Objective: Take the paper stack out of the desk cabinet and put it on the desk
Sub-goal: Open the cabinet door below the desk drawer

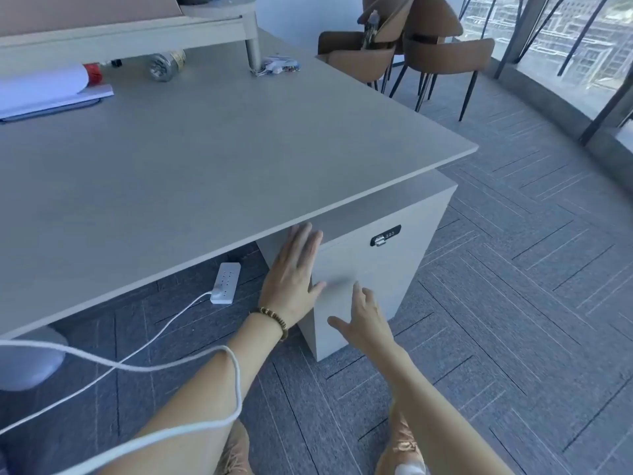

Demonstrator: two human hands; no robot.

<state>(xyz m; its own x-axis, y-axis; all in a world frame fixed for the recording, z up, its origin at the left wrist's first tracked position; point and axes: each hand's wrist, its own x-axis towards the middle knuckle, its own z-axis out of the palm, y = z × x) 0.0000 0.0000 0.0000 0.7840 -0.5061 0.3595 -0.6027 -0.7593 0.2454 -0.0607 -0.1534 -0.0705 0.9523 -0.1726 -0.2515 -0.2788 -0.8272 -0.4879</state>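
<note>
Cabinet (pixel 370 269) door shut under counter (pixel 205 166); paper stack unseen, presumably inside. Left hand (pixel 294 272) flat, open, empty at door's edge, likely seeking purchase. Right hand (pixel 363 320) spread, empty, near the door.

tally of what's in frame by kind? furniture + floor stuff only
Desk: 1
Desk cabinet: 1
Brown chairs: 2
White power strip: 1
Total: 5

Grey herringbone carpet (pixel 513 303), brown chairs (pixel 428 46) far right, big sunny windows (pixel 565 46) behind them.
</note>
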